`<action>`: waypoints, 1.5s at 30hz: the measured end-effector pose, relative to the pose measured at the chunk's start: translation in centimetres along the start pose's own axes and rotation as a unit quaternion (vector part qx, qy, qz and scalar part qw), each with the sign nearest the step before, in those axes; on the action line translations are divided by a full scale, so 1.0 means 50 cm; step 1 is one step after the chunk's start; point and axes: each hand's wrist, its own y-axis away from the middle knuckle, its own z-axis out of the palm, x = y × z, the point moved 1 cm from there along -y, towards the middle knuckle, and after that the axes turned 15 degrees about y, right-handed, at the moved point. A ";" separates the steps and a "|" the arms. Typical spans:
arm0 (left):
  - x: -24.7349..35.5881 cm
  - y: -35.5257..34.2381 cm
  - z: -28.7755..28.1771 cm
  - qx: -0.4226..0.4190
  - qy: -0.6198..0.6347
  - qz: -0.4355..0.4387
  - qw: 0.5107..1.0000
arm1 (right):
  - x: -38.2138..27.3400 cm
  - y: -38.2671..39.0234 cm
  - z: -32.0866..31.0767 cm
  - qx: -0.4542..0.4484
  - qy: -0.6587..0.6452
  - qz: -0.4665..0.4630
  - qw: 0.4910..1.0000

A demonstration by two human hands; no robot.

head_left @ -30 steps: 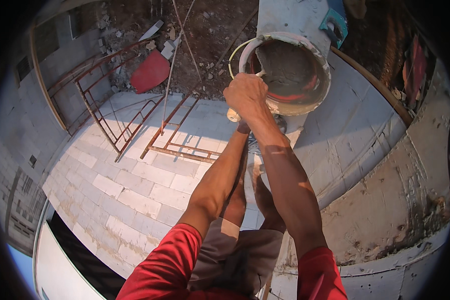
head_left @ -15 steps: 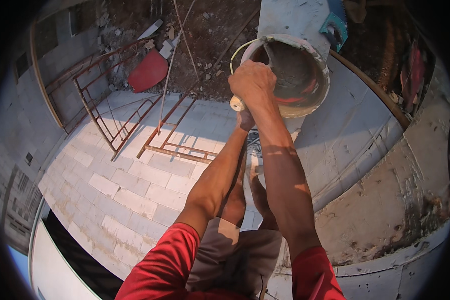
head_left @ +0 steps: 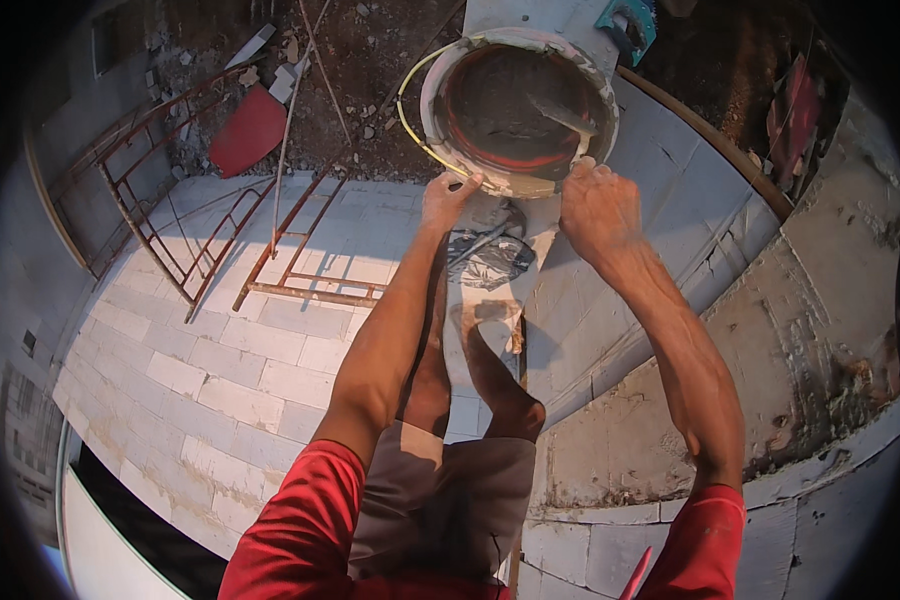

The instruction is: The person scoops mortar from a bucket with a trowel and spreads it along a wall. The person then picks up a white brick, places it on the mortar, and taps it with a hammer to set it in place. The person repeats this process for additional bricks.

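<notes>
A round bucket point(head_left: 440, 135) of wet grey mortar point(head_left: 500, 90) stands ahead of me, with a yellow handle point(head_left: 402, 95) bowed out to its left. At its near left rim is my left hand point(head_left: 446, 200), thumb and fingers pinching the rim where the handle ends. Closed at the near right rim, my right hand point(head_left: 602, 208) grips the handle of a trowel point(head_left: 567, 117). The trowel's blade reaches into the bucket over the mortar. The fingers hide most of the trowel's handle.
Beneath the bucket is a pale board point(head_left: 540, 14), with a teal-handled saw point(head_left: 630, 28) on it. Rusty scaffold frames point(head_left: 315, 293) stand left, by a pale block wall point(head_left: 260, 350). A red sheet point(head_left: 247, 132) lies on rubble. A wooden strip point(head_left: 715, 140) runs along the right.
My hands were together at the bucket's left side, the right on the trowel. Now they are apart: the right has swung the trowel to the right rim, the left is at the near left rim.
</notes>
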 end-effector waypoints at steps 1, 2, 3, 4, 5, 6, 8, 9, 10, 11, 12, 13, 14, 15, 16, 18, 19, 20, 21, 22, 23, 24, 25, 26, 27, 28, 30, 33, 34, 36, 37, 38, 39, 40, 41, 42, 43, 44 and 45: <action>0.001 0.001 0.002 -0.002 0.000 -0.007 1.000 | 0.026 -0.007 -0.004 0.022 0.024 0.045 0.998; 0.003 0.001 0.003 -0.007 0.043 0.003 0.999 | 0.037 -0.010 -0.005 -0.028 0.011 0.059 0.998; 0.002 0.009 0.008 0.000 0.071 -0.007 0.997 | 0.047 -0.005 -0.005 -0.053 -0.002 0.070 0.996; 0.005 0.009 0.011 0.014 0.097 -0.028 0.995 | 0.042 -0.007 -0.002 -0.039 -0.013 0.075 0.996; 0.006 0.016 0.017 -0.024 0.228 -0.039 0.973 | 0.027 -0.003 0.009 -0.122 -0.040 0.060 0.990; 0.007 0.017 0.022 -0.036 0.228 -0.049 0.972 | 0.009 0.008 0.022 -0.161 -0.061 0.042 0.984; 0.009 0.020 0.022 -0.034 0.221 -0.067 0.972 | -0.048 0.022 0.053 -0.198 -0.112 -0.011 0.974; 0.011 0.022 0.020 -0.039 0.243 -0.065 0.967 | -0.078 0.033 0.067 -0.231 -0.120 -0.049 0.964; 0.011 0.026 0.017 -0.022 0.243 -0.091 0.966 | -0.099 0.040 0.077 -0.225 -0.207 0.020 0.952; 0.014 0.024 0.013 -0.037 0.228 -0.077 0.970 | -0.112 0.043 0.087 -0.274 -0.259 0.084 0.922; 0.016 0.026 0.009 -0.047 0.238 -0.044 0.969 | -0.120 0.043 0.093 -0.261 -0.334 0.096 0.901; 0.018 0.020 0.006 -0.057 0.240 -0.020 0.969 | -0.122 0.052 0.095 -0.221 -0.456 0.131 0.852; 0.017 0.014 0.004 -0.058 0.202 -0.022 0.977 | -0.119 0.054 0.099 -0.239 -0.559 0.138 0.782; 0.016 0.009 0.001 -0.055 0.162 -0.014 0.985 | -0.115 0.059 0.103 -0.231 -0.656 0.168 0.699; 0.014 0.003 0.000 -0.033 0.096 -0.024 0.995 | -0.108 0.063 0.110 -0.213 -0.635 0.170 0.723; 0.016 -0.005 0.005 -0.069 0.279 -0.008 0.958 | -0.102 0.084 0.135 -0.161 -0.598 0.226 0.752; 0.016 -0.008 0.008 -0.100 0.342 -0.042 0.933 | -0.105 0.094 0.158 -0.149 -0.580 0.216 0.771; 0.017 -0.006 0.011 -0.068 0.321 -0.028 0.944 | -0.110 0.111 0.188 -0.160 -0.552 0.232 0.785; 0.017 -0.004 0.013 -0.056 0.281 -0.048 0.957 | -0.107 0.125 0.224 -0.146 -0.546 0.236 0.790; 0.016 0.002 0.015 -0.021 0.228 -0.087 0.970 | -0.131 0.123 0.269 -0.057 -0.442 0.242 0.862; 0.018 0.006 0.015 -0.020 0.211 -0.031 0.977 | -0.153 0.130 0.316 0.023 -0.342 0.256 0.904; 0.019 0.010 0.016 -0.038 0.286 -0.012 0.957 | -0.159 0.143 0.366 0.024 -0.291 0.234 0.927; 0.018 0.015 0.018 -0.073 0.368 -0.023 0.926 | -0.161 0.164 0.414 -0.017 -0.235 0.240 0.942; 0.016 0.018 0.015 -0.051 0.301 -0.056 0.950 | -0.165 0.195 0.451 -0.046 -0.229 0.238 0.943; 0.018 0.022 0.014 -0.031 0.312 -0.074 0.947 | -0.171 0.221 0.480 -0.080 -0.226 0.247 0.939; 0.021 0.024 0.013 -0.026 0.313 -0.082 0.946 | -0.181 0.269 0.492 -0.109 -0.230 0.254 0.933; 0.033 0.022 0.009 -0.030 0.307 -0.070 0.949 | -0.181 0.340 0.482 -0.132 -0.237 0.271 0.923; 0.048 0.006 0.003 -0.017 0.299 -0.070 0.951 | -0.181 0.452 0.396 -0.153 -0.290 0.296 0.897; 0.052 0.000 0.003 -0.036 0.305 -0.052 0.950 | -0.174 0.465 0.361 -0.160 -0.329 0.312 0.877; 0.053 -0.009 0.004 -0.065 0.305 -0.043 0.949 | -0.158 0.462 0.296 -0.144 -0.416 0.318 0.840; 0.051 -0.011 0.005 -0.063 0.308 -0.041 0.948 | -0.149 0.449 0.269 -0.122 -0.464 0.309 0.822; 0.047 -0.013 0.006 -0.058 0.308 -0.037 0.949 | -0.140 0.421 0.251 -0.096 -0.509 0.299 0.802; 0.042 -0.013 0.007 -0.045 0.299 -0.048 0.952 | -0.132 0.378 0.246 -0.043 -0.594 0.266 0.758; 0.037 -0.012 0.009 -0.041 0.295 -0.038 0.954 | -0.121 0.337 0.250 0.008 -0.672 0.233 0.703; 0.033 -0.011 0.011 -0.032 0.282 -0.046 0.958 | -0.105 0.296 0.266 -0.045 -0.766 0.225 0.600; 0.030 -0.010 0.012 -0.018 0.270 -0.050 0.962 | -0.096 0.264 0.284 -0.086 -0.854 0.191 0.476; 0.030 -0.010 0.012 -0.020 0.273 -0.048 0.961 | -0.093 0.249 0.304 -0.116 -0.857 0.214 0.454; 0.030 -0.009 0.011 -0.019 0.277 -0.045 0.960 | -0.094 0.246 0.322 -0.137 -0.869 0.217 0.423; 0.033 -0.010 0.009 -0.019 0.279 -0.046 0.959 | -0.093 0.251 0.338 -0.143 -0.883 0.217 0.390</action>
